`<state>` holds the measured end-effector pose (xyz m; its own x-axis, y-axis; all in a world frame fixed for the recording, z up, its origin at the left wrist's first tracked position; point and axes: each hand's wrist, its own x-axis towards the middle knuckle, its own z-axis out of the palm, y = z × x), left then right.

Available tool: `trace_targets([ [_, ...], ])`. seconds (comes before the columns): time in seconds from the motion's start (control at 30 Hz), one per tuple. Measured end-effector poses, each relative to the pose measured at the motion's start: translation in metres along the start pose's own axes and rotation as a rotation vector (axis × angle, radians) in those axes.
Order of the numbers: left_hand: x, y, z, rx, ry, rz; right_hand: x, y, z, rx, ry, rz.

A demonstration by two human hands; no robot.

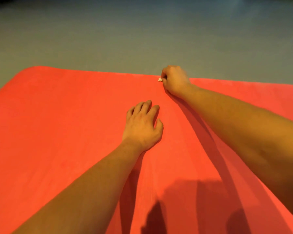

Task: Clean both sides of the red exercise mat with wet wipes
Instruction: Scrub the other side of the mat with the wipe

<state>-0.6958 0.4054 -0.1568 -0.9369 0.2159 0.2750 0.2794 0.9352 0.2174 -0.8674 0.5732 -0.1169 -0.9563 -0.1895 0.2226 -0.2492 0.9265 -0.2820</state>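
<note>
One wipe (159,79) gripped in right hand (174,80); left hand (143,128) rests on mat (57,124)

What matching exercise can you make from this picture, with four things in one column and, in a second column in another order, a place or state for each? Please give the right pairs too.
Column one:
1. left hand
2. right hand
3. wet wipe
4. floor

Column two:
A. grey, beyond the far edge of the red mat
B. small white bit showing from a closed fist
C. rests open on the red mat
D. curled, at the red mat's far edge

Pairs: 1-C, 2-D, 3-B, 4-A.
</note>
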Motion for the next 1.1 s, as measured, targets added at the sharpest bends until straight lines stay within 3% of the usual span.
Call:
trace_targets([
  [0.17,0.0,0.001,-0.002,-0.013,-0.003,-0.005,0.017,0.004,0.003,0.003,-0.007,0.037],
  [0.43,0.0,0.003,-0.003,0.0,0.012,-0.003,-0.051,0.003,-0.008,0.048,0.011,-0.207],
  [0.67,0.001,0.002,-0.003,0.0,0.001,-0.013,0.028,0.019,-0.003,-0.055,-0.036,0.028],
  [0.8,0.003,0.002,-0.004,-0.006,-0.002,-0.018,0.014,0.015,-0.005,-0.025,-0.018,0.055],
  [1.1,0.004,0.002,-0.003,-0.006,-0.001,-0.007,-0.066,0.021,-0.016,0.099,0.023,-0.224],
])
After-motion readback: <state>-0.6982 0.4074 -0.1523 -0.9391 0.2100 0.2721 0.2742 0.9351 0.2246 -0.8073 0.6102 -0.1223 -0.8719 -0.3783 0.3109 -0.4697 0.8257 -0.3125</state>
